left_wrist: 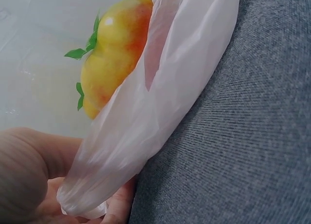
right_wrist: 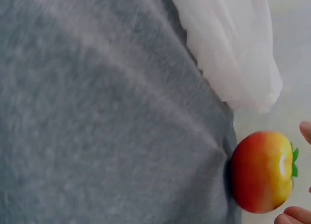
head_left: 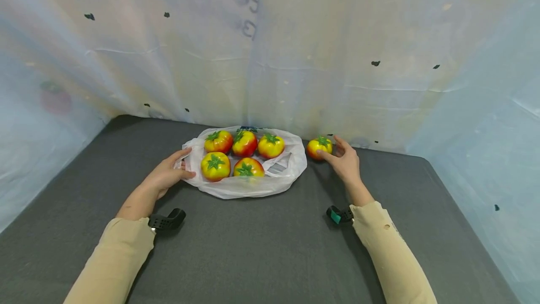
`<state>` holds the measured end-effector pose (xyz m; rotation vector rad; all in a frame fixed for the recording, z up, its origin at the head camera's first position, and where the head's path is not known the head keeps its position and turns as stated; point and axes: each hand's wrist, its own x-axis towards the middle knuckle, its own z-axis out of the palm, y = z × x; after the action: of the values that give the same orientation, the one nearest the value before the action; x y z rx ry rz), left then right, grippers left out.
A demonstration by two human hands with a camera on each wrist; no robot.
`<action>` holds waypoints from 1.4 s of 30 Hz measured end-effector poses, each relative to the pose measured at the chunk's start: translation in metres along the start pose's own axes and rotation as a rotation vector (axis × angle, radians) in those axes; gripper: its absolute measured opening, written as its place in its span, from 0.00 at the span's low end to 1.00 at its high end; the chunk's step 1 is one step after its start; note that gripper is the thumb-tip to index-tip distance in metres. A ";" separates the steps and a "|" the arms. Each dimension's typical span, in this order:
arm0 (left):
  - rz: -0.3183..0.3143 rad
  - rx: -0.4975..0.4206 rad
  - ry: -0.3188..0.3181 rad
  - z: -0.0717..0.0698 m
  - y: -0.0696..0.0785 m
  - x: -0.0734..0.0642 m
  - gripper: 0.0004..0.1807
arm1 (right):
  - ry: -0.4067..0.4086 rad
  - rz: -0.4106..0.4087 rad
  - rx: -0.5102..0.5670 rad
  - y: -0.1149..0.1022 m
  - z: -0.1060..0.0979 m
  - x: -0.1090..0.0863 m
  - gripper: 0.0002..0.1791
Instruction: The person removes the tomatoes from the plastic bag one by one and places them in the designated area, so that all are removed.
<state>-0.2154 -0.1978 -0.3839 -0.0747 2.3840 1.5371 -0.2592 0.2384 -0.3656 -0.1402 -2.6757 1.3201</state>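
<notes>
A white plastic bag [head_left: 240, 191] lies on the dark table with its mouth spread wide, and several red-and-yellow tomatoes [head_left: 215, 166] with green leafy tops sit inside. At the bag's left end my left hand [head_left: 166, 172] pinches the rim; in the left wrist view the plastic [left_wrist: 112, 151] runs between thumb and fingers. One more tomato [head_left: 316, 147] stands on the table just right of the bag. My right hand [head_left: 345, 162] is around its right side, thumb and fingers spread. The right wrist view shows small gaps between the fingertips [right_wrist: 296, 215] and this tomato [right_wrist: 260, 173].
A grey-black cloth covers the table [head_left: 261, 247]. Behind it and at both sides hang pale plastic sheets [head_left: 303, 60] with small dark marks. Black straps [head_left: 168, 219] are worn on both wrists, below beige sleeves [head_left: 396, 257].
</notes>
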 end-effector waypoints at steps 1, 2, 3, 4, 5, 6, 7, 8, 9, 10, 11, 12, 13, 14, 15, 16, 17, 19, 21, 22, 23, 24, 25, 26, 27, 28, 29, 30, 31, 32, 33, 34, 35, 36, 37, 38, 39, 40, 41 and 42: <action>0.000 0.004 0.003 0.000 0.000 0.001 0.48 | 0.001 0.001 0.004 -0.002 0.000 -0.001 0.43; -0.002 0.006 0.005 0.001 0.000 0.001 0.48 | 0.005 0.001 0.008 -0.003 -0.001 -0.002 0.43; -0.001 0.006 0.008 0.002 0.000 0.002 0.48 | 0.010 0.003 0.014 -0.005 -0.001 -0.003 0.42; -0.001 0.007 0.010 0.003 0.000 0.004 0.47 | 0.015 0.003 0.020 -0.007 -0.001 -0.003 0.42; -0.001 0.008 0.011 0.004 0.000 0.005 0.47 | 0.019 0.000 0.028 -0.009 -0.002 -0.004 0.42; -0.003 0.007 0.012 0.005 0.000 0.005 0.47 | 0.022 -0.004 0.037 -0.011 -0.002 -0.005 0.41; -0.003 0.007 0.013 0.005 0.000 0.006 0.47 | 0.023 -0.013 0.046 -0.013 -0.001 -0.005 0.41; -0.005 0.006 0.015 0.005 -0.001 0.006 0.47 | 0.022 -0.027 0.059 -0.015 0.000 -0.005 0.41; -0.006 0.005 0.016 0.005 -0.001 0.006 0.47 | 0.018 -0.040 0.071 -0.018 0.001 -0.005 0.40; -0.010 0.006 0.017 0.004 -0.001 0.005 0.47 | 0.010 -0.056 0.082 -0.021 0.003 -0.006 0.40; -0.014 0.005 0.018 0.004 -0.002 0.005 0.48 | 0.001 -0.068 0.092 -0.023 0.005 -0.006 0.40; -0.016 0.004 0.019 0.003 -0.002 0.004 0.48 | -0.009 -0.078 0.100 -0.026 0.006 -0.006 0.40; -0.017 0.003 0.019 0.003 -0.002 0.003 0.48 | -0.018 -0.087 0.107 -0.029 0.008 -0.007 0.40; -0.016 0.003 0.019 0.003 -0.002 0.003 0.48 | -0.027 -0.095 0.114 -0.032 0.010 -0.007 0.41; -0.015 0.002 0.018 0.003 -0.002 0.002 0.48 | -0.032 -0.098 0.114 -0.035 0.011 -0.008 0.41; -0.015 0.002 0.018 0.003 -0.002 0.002 0.48 | -0.037 -0.105 0.117 -0.038 0.012 -0.008 0.41; -0.012 0.002 0.018 0.003 -0.002 0.002 0.47 | -0.039 -0.108 0.121 -0.040 0.014 -0.008 0.41; -0.008 0.002 0.020 0.004 -0.001 0.002 0.47 | -0.041 -0.125 0.135 -0.046 0.016 -0.009 0.40; -0.009 0.002 0.022 0.005 -0.001 0.003 0.47 | -0.048 -0.141 0.156 -0.051 0.020 -0.009 0.40; -0.012 0.003 0.023 0.005 -0.001 0.003 0.47 | -0.055 -0.149 0.168 -0.054 0.021 -0.009 0.40; -0.014 0.003 0.025 0.005 -0.001 0.003 0.47 | -0.064 -0.153 0.181 -0.056 0.023 -0.009 0.40; -0.016 0.002 0.028 0.005 -0.002 0.004 0.47 | -0.072 -0.157 0.190 -0.058 0.025 -0.009 0.39; -0.017 0.003 0.030 0.005 -0.002 0.003 0.47 | -0.082 -0.161 0.198 -0.059 0.027 -0.009 0.40; -0.016 0.005 0.032 0.005 -0.002 0.003 0.47 | -0.091 -0.162 0.200 -0.061 0.029 -0.009 0.40; -0.016 0.006 0.032 0.006 -0.002 0.003 0.47 | -0.097 -0.163 0.203 -0.062 0.031 -0.009 0.40; -0.015 0.004 0.033 0.006 -0.003 0.003 0.47 | -0.100 -0.164 0.208 -0.063 0.033 -0.009 0.40; -0.015 0.002 0.033 0.006 -0.003 0.003 0.46 | -0.103 -0.165 0.212 -0.064 0.035 -0.008 0.39; -0.014 0.002 0.032 0.007 -0.003 0.003 0.46 | -0.104 -0.166 0.215 -0.065 0.037 -0.008 0.39; -0.013 0.005 0.032 0.006 -0.003 0.002 0.46 | -0.108 -0.168 0.218 -0.065 0.038 -0.008 0.39; -0.011 0.007 0.033 0.006 -0.004 0.002 0.46 | -0.112 -0.168 0.223 -0.066 0.040 -0.008 0.39; -0.012 0.007 0.034 0.006 -0.004 0.002 0.46 | -0.117 -0.170 0.230 -0.067 0.042 -0.008 0.39; -0.012 0.008 0.036 0.005 -0.004 0.001 0.46 | -0.124 -0.172 0.233 -0.068 0.044 -0.008 0.39; -0.011 0.012 0.038 0.005 -0.004 0.001 0.46 | -0.131 -0.173 0.237 -0.068 0.046 -0.008 0.39; -0.011 0.016 0.039 0.004 -0.004 0.000 0.46 | -0.135 -0.174 0.237 -0.069 0.048 -0.008 0.38; -0.010 0.018 0.039 0.004 -0.003 0.000 0.46 | -0.140 -0.174 0.237 -0.069 0.051 -0.008 0.38; -0.011 0.017 0.037 0.003 -0.003 -0.001 0.47 | -0.143 -0.175 0.239 -0.069 0.054 -0.008 0.38; -0.011 0.015 0.037 0.003 -0.003 -0.001 0.47 | -0.146 -0.176 0.235 -0.069 0.056 -0.008 0.38; -0.011 0.014 0.036 0.003 -0.003 -0.001 0.47 | -0.150 -0.176 0.232 -0.069 0.059 -0.008 0.38; -0.012 0.011 0.036 0.003 -0.002 0.000 0.47 | -0.154 -0.177 0.232 -0.069 0.061 -0.008 0.38; -0.013 0.009 0.037 0.003 -0.002 0.000 0.46 | -0.159 -0.179 0.229 -0.069 0.064 -0.008 0.38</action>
<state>-0.2140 -0.1958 -0.3870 -0.1174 2.4135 1.5318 -0.2642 0.1454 -0.3493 0.2349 -2.5607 1.6241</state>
